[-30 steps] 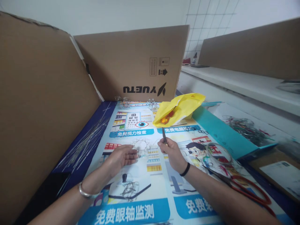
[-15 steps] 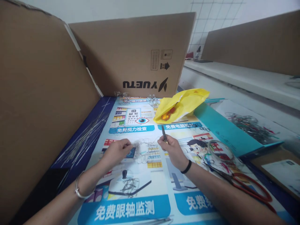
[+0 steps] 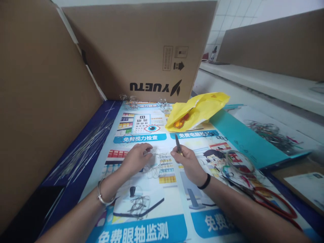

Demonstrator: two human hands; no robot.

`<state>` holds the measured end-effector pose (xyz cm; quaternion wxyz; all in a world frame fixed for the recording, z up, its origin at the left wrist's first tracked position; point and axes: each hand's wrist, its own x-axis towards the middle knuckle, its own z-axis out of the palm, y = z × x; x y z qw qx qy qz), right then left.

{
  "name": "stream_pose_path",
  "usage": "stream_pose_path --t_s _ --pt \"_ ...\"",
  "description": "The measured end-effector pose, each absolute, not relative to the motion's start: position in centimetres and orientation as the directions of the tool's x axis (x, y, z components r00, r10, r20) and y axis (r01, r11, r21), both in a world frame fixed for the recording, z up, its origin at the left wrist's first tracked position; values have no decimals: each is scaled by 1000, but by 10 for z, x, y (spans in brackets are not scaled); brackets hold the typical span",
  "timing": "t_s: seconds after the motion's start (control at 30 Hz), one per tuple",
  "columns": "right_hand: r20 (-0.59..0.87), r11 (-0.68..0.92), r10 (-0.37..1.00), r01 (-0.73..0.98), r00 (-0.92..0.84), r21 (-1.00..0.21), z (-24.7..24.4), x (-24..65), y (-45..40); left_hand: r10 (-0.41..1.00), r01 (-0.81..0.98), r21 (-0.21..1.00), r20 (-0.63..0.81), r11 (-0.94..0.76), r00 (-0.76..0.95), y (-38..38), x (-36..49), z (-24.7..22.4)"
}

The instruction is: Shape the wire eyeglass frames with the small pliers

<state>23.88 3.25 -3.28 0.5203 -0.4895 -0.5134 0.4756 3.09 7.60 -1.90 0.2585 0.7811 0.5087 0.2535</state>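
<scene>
My left hand (image 3: 138,159) reaches to the left edge of a tangle of thin wire (image 3: 155,167) on the printed sheet. Its thumb and forefinger are curved with a gap between them, and I see nothing held there. To the right of the tangle, my right hand (image 3: 188,163) is closed round a slim dark pointed tool (image 3: 178,145). The tool's tip points up and away from me, and its handle is hidden in the fist. A second small wire bundle (image 3: 140,203) lies nearer to me.
A yellow pouch (image 3: 199,109) lies beyond my right hand. Red-handled scissors (image 3: 274,202) and a coil (image 3: 240,162) are at the right, beside a teal box lid (image 3: 243,138) and a wire heap (image 3: 273,133). Straight wires (image 3: 81,152) lie left. Cardboard panels (image 3: 141,44) stand behind and left.
My left hand has moved right and slightly away, onto the wire tangle, and its pinched fingers have parted. The right hand keeps its hold on the pointed tool. The view has shifted slightly.
</scene>
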Motion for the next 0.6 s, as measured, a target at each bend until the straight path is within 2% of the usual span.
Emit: stream_pose_path --t_s 0.17,0.3,0.4,0.6 --pt "67 66 998 19 22 -998 -32 239 33 942 607 740 107 -289 318 75 28 -23" --pt "0 0 1000 -25 5 -1000 -28 236 28 958 521 824 85 -223 275 73 25 -23" --pt "-50 -52 998 -69 -38 -996 -24 232 24 955 513 829 82 -224 284 73 24 -23" --pt "-6 -4 999 24 -51 -1000 -20 229 20 966 537 823 50 -183 253 72 20 -20"
